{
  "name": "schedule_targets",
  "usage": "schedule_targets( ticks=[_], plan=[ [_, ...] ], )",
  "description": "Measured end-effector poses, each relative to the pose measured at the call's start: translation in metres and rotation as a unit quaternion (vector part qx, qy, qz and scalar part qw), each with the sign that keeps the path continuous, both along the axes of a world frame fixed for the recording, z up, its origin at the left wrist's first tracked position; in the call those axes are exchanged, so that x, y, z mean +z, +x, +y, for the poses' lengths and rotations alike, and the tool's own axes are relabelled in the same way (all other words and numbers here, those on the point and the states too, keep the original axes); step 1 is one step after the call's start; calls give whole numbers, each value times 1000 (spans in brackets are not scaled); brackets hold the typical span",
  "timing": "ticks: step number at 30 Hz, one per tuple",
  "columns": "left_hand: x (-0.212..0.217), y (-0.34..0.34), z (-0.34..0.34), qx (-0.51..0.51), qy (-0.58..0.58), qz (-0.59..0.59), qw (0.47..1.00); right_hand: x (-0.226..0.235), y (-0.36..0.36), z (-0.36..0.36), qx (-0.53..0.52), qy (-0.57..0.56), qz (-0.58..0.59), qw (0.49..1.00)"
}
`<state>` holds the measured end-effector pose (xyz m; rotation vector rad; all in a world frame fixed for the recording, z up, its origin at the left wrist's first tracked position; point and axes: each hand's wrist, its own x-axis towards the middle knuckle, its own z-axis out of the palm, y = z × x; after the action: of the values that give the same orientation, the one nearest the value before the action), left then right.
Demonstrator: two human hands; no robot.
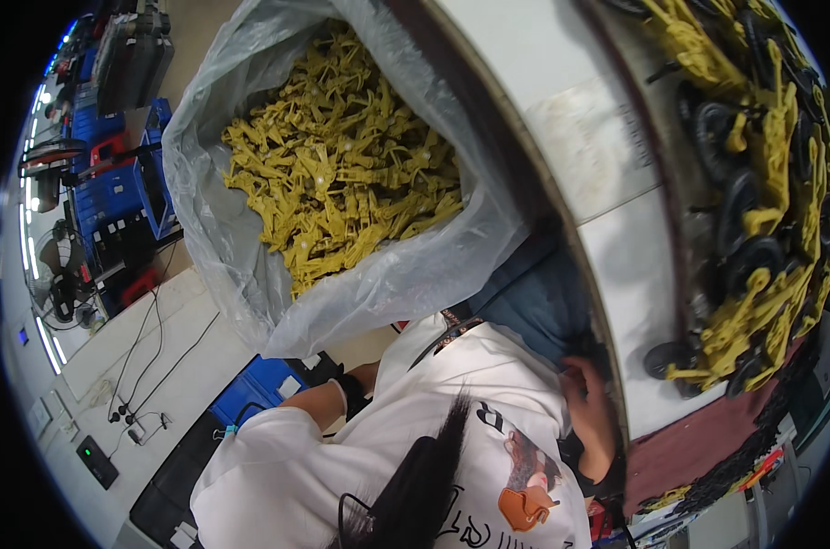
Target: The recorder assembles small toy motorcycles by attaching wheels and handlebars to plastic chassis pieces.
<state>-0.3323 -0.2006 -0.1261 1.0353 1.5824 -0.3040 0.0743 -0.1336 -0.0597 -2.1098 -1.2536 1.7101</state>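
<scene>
My right hand (587, 407) hangs by the table's edge, beside my blue jeans and white shirt. Its fingers show in part, loosely bent and apart, and nothing can be seen in them. By my waist, my left hand (364, 377) is partly hidden behind the shirt, its fingers out of sight. A dark band circles the left wrist. Beyond my lap stands a large clear plastic bag (360, 302), its mouth wide apart. Inside lies a heap of small yellow plastic parts (342, 165), nearest to my left hand. Neither hand touches the heap.
On the right, a white tabletop (607, 183) carries many yellow parts with black wheels (762, 229). A maroon cloth (689, 448) covers its near end. Blue bins (113, 197) stand at the far left. Cables (145, 366) lie on a pale surface, near another blue bin (255, 389).
</scene>
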Motion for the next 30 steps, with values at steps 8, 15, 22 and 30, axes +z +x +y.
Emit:
schedule_targets(
  ticks=[8,15,22,30],
  plan=[
    [16,25,52,-14,-7,41,999,-22,18,-16,16,39,32,999],
    [2,39,70,-71,21,41,996,-12,15,-35,45,117,-20,992],
    [-13,9,88,-267,26,-35,963,29,10,-41,-20,116,-95,989],
    [-15,-284,139,-473,29,-92,876,87,21,-103,18,214,-51,975]
  ],
)
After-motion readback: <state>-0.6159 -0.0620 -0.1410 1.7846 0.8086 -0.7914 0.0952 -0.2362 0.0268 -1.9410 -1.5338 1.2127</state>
